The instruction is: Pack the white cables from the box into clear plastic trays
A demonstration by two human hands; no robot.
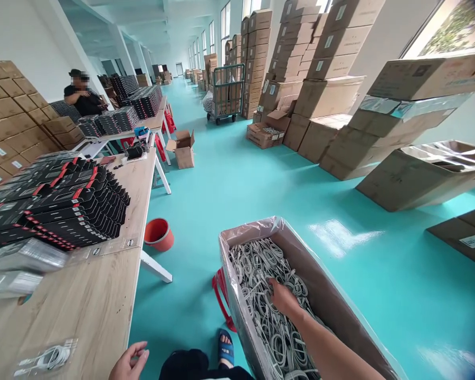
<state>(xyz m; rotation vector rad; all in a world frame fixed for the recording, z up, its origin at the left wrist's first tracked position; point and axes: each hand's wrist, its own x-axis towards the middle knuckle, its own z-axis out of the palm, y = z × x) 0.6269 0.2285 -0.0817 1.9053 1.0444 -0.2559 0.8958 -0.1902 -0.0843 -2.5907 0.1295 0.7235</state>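
In the head camera's view, a lined carton [320, 285] filled with coiled grey cables [247, 264] is reached into by the right hand [284, 300] of the person wearing the camera. The cables are spread along the carton's floor in a tangled layer and are touched by the right hand's bent fingertips; whether one is gripped cannot be told. The left hand [129, 363] is held low beside the edge of a wood-topped table [98, 295], its thumb parted from loosely curled fingers, with nothing seen held between them.

A red stool [220, 298] is partly hidden by the carton's near side, and a blue sandal [225, 348] is worn on a foot just beside it. On the table, a white cable in a clear bag [52, 358] is laid near the bottom of the view, while black packages with red trim [75, 200] are stacked farther along. An orange bucket [159, 235] is placed on the turquoise floor [206, 211]. Beyond, a co-worker in black [83, 100] is seen behind more stacked goods, and the window side is lined with brown cartons [332, 95] and a green wheeled cage [227, 92].
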